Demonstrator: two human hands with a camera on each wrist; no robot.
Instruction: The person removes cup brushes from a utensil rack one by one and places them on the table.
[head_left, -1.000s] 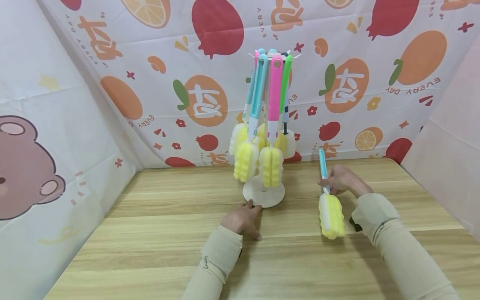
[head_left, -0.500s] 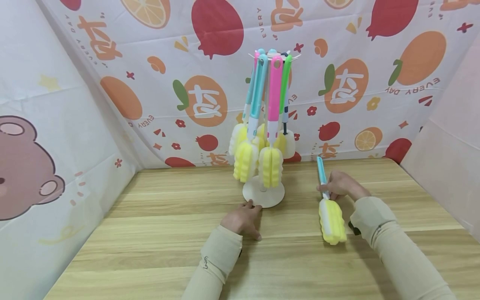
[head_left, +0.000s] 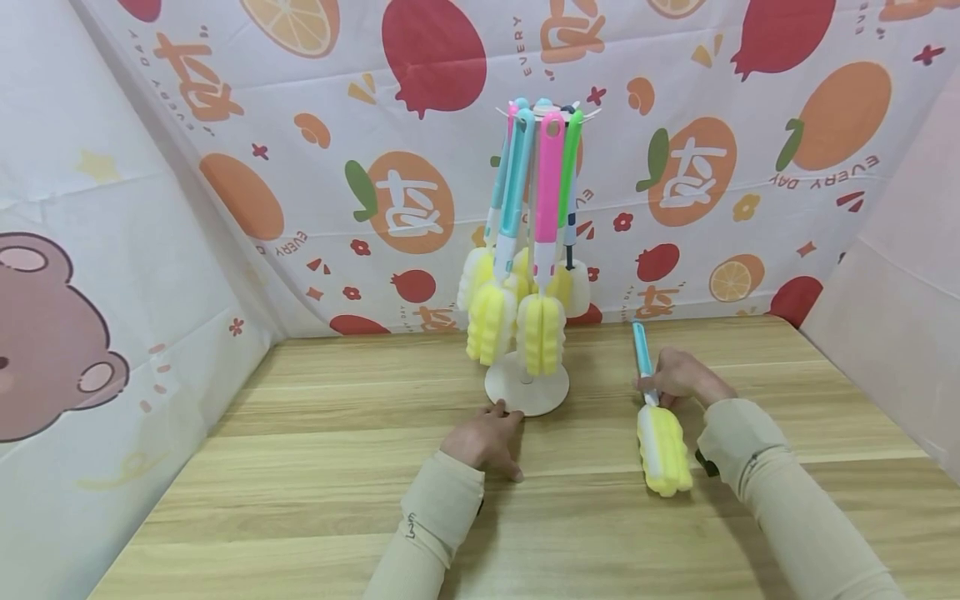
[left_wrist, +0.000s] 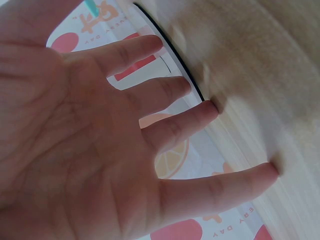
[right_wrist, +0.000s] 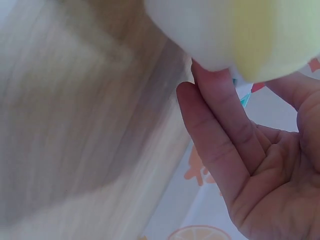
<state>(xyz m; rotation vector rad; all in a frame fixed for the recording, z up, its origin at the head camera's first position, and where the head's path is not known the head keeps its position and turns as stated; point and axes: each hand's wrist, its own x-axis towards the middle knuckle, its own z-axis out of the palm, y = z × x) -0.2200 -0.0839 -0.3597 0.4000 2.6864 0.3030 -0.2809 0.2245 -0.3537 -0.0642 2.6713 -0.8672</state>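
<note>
My right hand pinches the handle of a sponge bottle brush with a turquoise and white grip. Its yellow and white sponge end points toward me, low over the table. In the right wrist view the sponge partly hides the fingers and handle. My left hand has its fingers spread, fingertips at the near edge of a white round base. The left wrist view shows those fingertips along the base's dark-lined rim. Above the base, a rack holds several sponge brushes, including a pink one and a green one.
The wooden table extends to both sides of the stand. A fruit-print cloth hangs behind it, close to the rack. Another cloth, bearing a bear print, closes off the left side.
My right hand has drawn the brush a little toward me, its handle end sinking lower in the head view. The left hand and the rack have stayed put.
</note>
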